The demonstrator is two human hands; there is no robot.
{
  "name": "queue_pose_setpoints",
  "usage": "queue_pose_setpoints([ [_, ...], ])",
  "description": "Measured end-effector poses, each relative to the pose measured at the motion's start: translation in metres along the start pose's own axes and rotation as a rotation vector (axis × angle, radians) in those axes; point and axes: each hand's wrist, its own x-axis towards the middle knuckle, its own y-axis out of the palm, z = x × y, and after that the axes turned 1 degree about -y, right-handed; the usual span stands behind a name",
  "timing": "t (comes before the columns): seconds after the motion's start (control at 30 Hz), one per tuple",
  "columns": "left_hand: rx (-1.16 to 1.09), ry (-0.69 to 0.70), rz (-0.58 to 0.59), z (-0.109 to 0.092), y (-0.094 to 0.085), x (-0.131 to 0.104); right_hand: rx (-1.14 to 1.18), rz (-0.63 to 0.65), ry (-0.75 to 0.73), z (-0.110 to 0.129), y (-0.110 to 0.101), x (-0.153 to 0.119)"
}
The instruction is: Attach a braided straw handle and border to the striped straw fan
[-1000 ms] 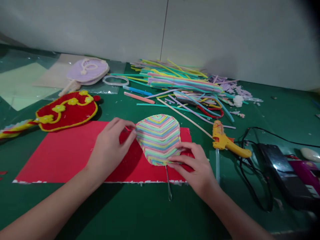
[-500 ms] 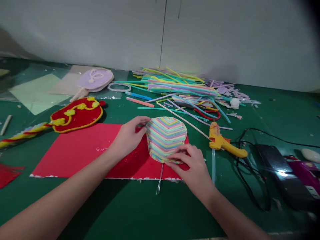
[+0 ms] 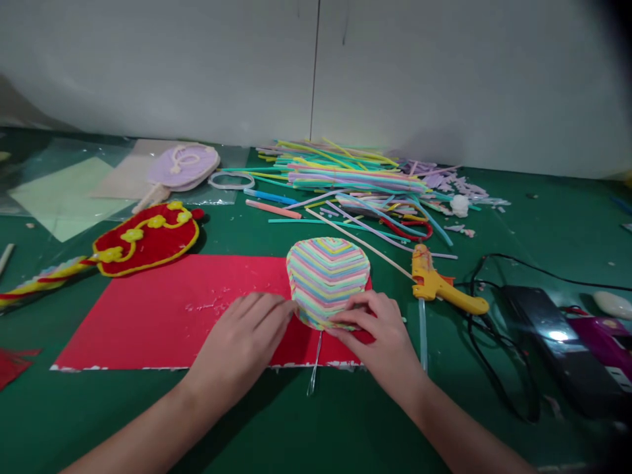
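A rounded panel [image 3: 328,276] of pastel pipe cleaners in V-shaped stripes lies on a red sheet [image 3: 162,309] with a ragged white front edge. My left hand [image 3: 247,336] has its fingers pinched together at the panel's lower left rim. At the lower right rim, my right hand [image 3: 378,332] grips the edge between thumb and fingers. A thin looped wire [image 3: 315,375] sticks out from under the panel toward me. Its upper end is hidden.
A yellow glue gun [image 3: 434,283] with its cord lies right, near a black box [image 3: 548,336]. Behind are piled pipe cleaners [image 3: 345,171] and a wooden stick [image 3: 358,240]. Left are a red fan-shaped piece [image 3: 148,243], a lilac one [image 3: 182,166] and a green sheet [image 3: 62,197].
My left hand has moved from the panel's upper left rim down to its lower left rim. My right hand stays at the lower right rim. The view has shifted slightly.
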Motion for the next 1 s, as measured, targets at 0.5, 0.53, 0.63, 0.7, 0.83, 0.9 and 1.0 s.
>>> queue_pose_setpoints([
  [0.5,-0.031,0.242,-0.156,-0.055,0.007,-0.026,0.005,-0.027,-0.003,-0.002,0.003,0.0],
  [0.53,-0.018,0.222,-0.17,-0.056,0.007,-0.026,0.003,-0.022,-0.005,-0.002,0.003,0.0],
  [0.63,-0.022,0.185,-0.206,-0.056,0.009,-0.024,-0.004,-0.008,-0.018,-0.001,0.003,0.0],
  [0.7,-0.029,0.178,-0.211,-0.056,0.011,-0.022,-0.003,-0.017,-0.027,-0.001,0.002,0.0],
  [0.83,-0.033,0.213,-0.193,-0.056,0.013,-0.02,0.004,-0.018,-0.024,0.0,0.001,0.001],
  [0.9,-0.036,0.223,-0.187,-0.055,0.01,-0.02,0.008,-0.009,-0.02,0.0,0.001,0.0],
  [1.0,-0.044,0.285,-0.148,-0.051,0.003,-0.021,0.0,0.008,-0.015,-0.002,0.001,0.0],
])
